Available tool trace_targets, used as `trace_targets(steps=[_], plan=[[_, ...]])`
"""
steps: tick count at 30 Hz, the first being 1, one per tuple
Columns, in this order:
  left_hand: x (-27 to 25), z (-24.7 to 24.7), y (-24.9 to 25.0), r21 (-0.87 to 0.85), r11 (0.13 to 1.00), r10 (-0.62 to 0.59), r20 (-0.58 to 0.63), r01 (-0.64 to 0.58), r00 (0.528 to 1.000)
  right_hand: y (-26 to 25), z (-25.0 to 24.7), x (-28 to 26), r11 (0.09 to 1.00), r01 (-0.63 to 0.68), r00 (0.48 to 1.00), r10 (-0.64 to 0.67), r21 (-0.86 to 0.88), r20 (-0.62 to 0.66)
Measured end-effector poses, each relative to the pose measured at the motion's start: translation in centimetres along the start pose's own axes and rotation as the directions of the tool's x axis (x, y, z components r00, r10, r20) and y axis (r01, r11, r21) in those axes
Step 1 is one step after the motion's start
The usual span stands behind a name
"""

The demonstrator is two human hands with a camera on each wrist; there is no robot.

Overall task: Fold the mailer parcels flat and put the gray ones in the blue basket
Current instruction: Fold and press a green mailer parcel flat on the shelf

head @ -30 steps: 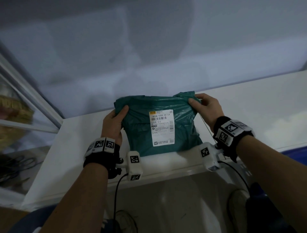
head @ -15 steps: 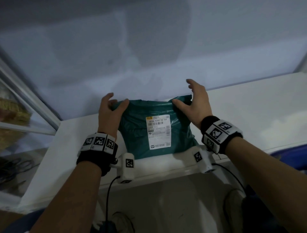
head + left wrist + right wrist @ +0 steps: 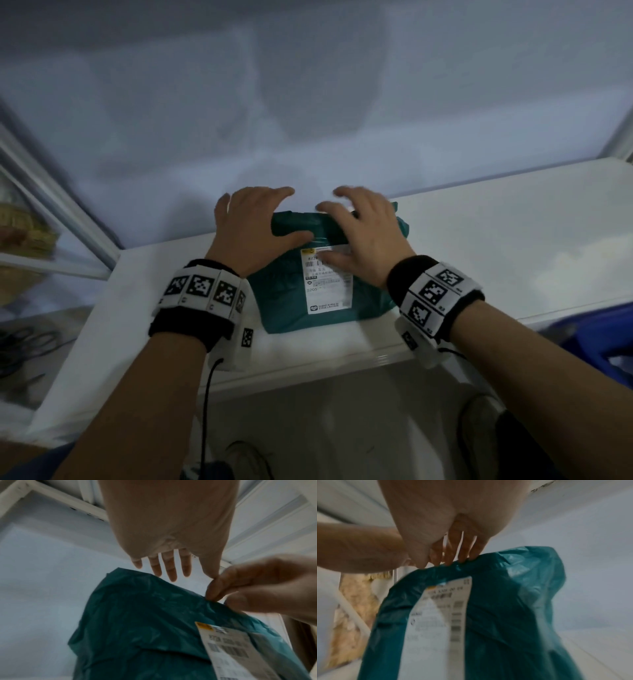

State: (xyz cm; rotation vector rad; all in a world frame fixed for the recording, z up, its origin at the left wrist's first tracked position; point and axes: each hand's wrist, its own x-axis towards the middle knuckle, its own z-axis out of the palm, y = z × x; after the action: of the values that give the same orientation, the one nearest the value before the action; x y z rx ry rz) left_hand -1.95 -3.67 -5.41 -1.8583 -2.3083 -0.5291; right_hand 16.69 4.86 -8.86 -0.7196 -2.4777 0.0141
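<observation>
A teal mailer parcel (image 3: 284, 294) with a white shipping label (image 3: 329, 284) lies on the white table (image 3: 479, 240) in front of me. My left hand (image 3: 260, 212) lies over its far left part with fingers spread and the thumb on the plastic. My right hand (image 3: 356, 219) presses on the far right part and covers the label's top edge. The left wrist view shows straight left fingers (image 3: 163, 568) above the mailer (image 3: 145, 615). In the right wrist view the right fingers (image 3: 453, 547) touch the mailer's (image 3: 505, 608) top edge.
A corner of the blue basket (image 3: 603, 342) shows at the right edge, below table level. A white-framed glass panel (image 3: 51, 205) stands at the left, with scissors (image 3: 24, 342) on a lower surface behind it. A pale wall rises right behind the table.
Both hands let go of the parcel's far corners and slid inward onto its top. The parcel's far end now lies lower and bunched under the palms.
</observation>
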Motion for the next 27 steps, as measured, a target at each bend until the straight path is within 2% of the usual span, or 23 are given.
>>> trace_targets(steps=[2, 3, 4, 5, 6, 7, 8, 9, 11, 13, 14, 15, 17, 18, 23, 27], plan=[[0.1, -0.1, -1.1, -0.017, 0.997, -0.079, 0.101, 0.081, 0.992, 1.1, -0.3, 0.1, 0.989, -0.145, 0.989, 0.146, -0.010, 0.033], [-0.1, -0.1, -1.7, -0.135, 0.981, -0.126, 0.120, 0.142, 0.985, 1.6, -0.5, 0.2, 0.975, -0.219, 0.975, 0.216, 0.036, 0.055], [-0.4, -0.1, -2.4, -0.323, 0.921, -0.180, 0.137, 0.215, 0.974, 2.1, -0.5, 0.3, 0.951, -0.287, 0.957, 0.280, 0.113, 0.074], [-0.8, 0.0, -2.9, -0.535, 0.796, -0.233, 0.158, 0.281, 0.960, 2.6, -0.4, 0.3, 0.912, -0.351, 0.936, 0.338, 0.211, 0.097], [-1.3, 0.4, -3.5, -0.699, 0.635, -0.281, 0.188, 0.329, 0.941, 3.1, -0.2, 0.2, 0.855, -0.412, 0.911, 0.394, 0.315, 0.122], [-1.9, 0.9, -3.9, -0.793, 0.496, -0.308, 0.221, 0.354, 0.925, 3.5, 0.1, -0.1, 0.786, -0.468, 0.882, 0.447, 0.404, 0.150], [-2.3, 1.5, -4.4, -0.840, 0.399, -0.307, 0.256, 0.368, 0.917, 4.1, 0.6, -0.5, 0.718, -0.513, 0.851, 0.496, 0.469, 0.173], [-2.8, 2.2, -4.6, -0.860, 0.344, -0.270, 0.293, 0.376, 0.917, 4.4, 1.0, -1.0, 0.659, -0.546, 0.823, 0.536, 0.517, 0.185], [-3.7, 3.6, -4.7, -0.877, 0.277, -0.169, 0.358, 0.393, 0.918, 5.1, 1.8, -2.1, 0.513, -0.587, 0.767, 0.601, 0.627, 0.225], [-4.5, 5.0, -4.7, -0.879, 0.188, -0.140, 0.417, 0.438, 0.898, 5.4, 2.6, -3.1, 0.310, -0.602, 0.717, 0.615, 0.736, 0.328], [-4.7, 5.4, -4.7, -0.882, 0.151, -0.141, 0.428, 0.446, 0.893, 5.5, 2.9, -3.5, 0.246, -0.602, 0.710, 0.601, 0.760, 0.368], [-4.7, 5.8, -4.7, -0.886, 0.127, -0.137, 0.429, 0.445, 0.893, 5.5, 3.1, -3.7, 0.235, -0.600, 0.721, 0.575, 0.765, 0.388], [-4.7, 6.2, -4.6, -0.886, 0.099, -0.126, 0.441, 0.453, 0.889, 5.4, 3.4, -3.8, 0.295, -0.591, 0.757, 0.526, 0.751, 0.389], [-4.7, 6.2, -4.6, -0.880, 0.098, -0.116, 0.454, 0.465, 0.884, 5.3, 3.5, -3.8, 0.292, -0.584, 0.763, 0.517, 0.757, 0.389], [-5.5, 6.3, -5.2, -0.815, 0.100, -0.037, 0.570, 0.570, 0.821, 5.0, 3.1, -4.4, 0.064, -0.561, 0.766, 0.417, 0.825, 0.488], [-5.9, 6.0, -5.8, -0.746, 0.183, 0.001, 0.652, 0.641, 0.759, 5.1, 3.7, -5.7, 0.068, -0.619, 0.765, 0.277, 0.783, 0.581]])
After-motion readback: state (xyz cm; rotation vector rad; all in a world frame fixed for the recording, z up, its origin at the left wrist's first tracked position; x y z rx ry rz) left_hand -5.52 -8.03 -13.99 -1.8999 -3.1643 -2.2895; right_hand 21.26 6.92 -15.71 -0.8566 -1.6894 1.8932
